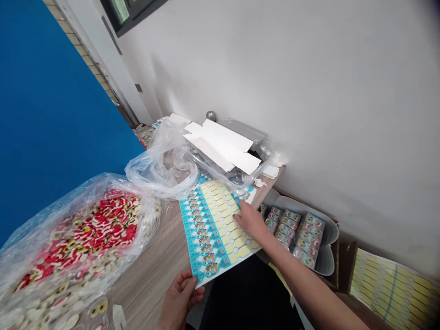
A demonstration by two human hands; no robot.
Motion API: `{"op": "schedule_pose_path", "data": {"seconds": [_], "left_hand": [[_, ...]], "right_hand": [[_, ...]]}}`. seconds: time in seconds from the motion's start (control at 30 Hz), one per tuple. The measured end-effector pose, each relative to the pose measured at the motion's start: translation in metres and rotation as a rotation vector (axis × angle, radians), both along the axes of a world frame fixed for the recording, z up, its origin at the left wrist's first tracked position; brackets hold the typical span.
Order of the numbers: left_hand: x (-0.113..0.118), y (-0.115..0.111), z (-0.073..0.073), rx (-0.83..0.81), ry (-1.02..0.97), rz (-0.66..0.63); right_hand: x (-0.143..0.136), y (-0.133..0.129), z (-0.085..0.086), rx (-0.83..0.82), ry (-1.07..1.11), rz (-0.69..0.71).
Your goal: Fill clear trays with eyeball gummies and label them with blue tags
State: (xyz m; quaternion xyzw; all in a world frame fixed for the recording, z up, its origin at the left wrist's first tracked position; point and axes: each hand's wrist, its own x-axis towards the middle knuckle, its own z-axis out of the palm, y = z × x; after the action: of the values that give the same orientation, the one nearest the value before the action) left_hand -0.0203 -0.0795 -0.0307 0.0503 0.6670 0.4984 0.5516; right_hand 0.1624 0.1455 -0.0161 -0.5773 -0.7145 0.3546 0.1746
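A printed sheet (220, 224), with a blue patterned strip on its left and yellow shapes on its right, lies partly on the wooden table and reaches over its front edge. My left hand (184, 293) pinches the sheet's near-left corner between thumb and fingers. My right hand (248, 221) rests on the sheet's right side, fingers together and curled under at the tips; whether it grips the sheet is hard to tell. Behind the sheet stands a clear plastic tray (240, 185) with white card strips (223, 142) on top.
A clear bag of red and white pieces (103, 224) covers the table's left. A crumpled plastic bag (165, 169) lies behind the sheet. On the right, below the table, are a box of wrapped packs (309, 238) and yellow sheets (392, 288).
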Motion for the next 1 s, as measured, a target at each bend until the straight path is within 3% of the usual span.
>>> {"op": "schedule_pose_path", "data": {"seconds": [0.1, 0.17, 0.23, 0.37, 0.57, 0.67, 0.83, 1.0], "left_hand": [[0.004, 0.008, -0.003, -0.001, 0.014, -0.012], [0.005, 0.012, -0.003, 0.006, 0.034, -0.023], [0.003, 0.011, -0.005, 0.016, 0.051, -0.022], [-0.007, 0.000, -0.011, 0.011, 0.036, -0.042], [-0.012, -0.004, -0.023, -0.024, 0.045, -0.019], [-0.009, -0.002, -0.028, -0.029, 0.076, 0.039], [-0.005, 0.002, -0.026, -0.038, 0.077, 0.011], [0.000, 0.012, -0.013, -0.038, 0.068, -0.041]], "right_hand": [[-0.015, -0.020, 0.011, 0.210, -0.087, 0.174], [-0.026, -0.030, 0.010, 0.358, -0.172, 0.357], [-0.036, -0.035, 0.006, 0.414, -0.252, 0.448], [-0.056, -0.025, 0.001, 0.395, -0.296, 0.440], [-0.119, 0.049, 0.013, 0.465, -0.244, 0.389], [-0.140, 0.069, 0.004, 0.464, -0.253, 0.384], [-0.144, 0.041, -0.020, 0.481, -0.254, 0.471], [-0.128, 0.024, -0.003, 0.505, -0.231, 0.494]]}}
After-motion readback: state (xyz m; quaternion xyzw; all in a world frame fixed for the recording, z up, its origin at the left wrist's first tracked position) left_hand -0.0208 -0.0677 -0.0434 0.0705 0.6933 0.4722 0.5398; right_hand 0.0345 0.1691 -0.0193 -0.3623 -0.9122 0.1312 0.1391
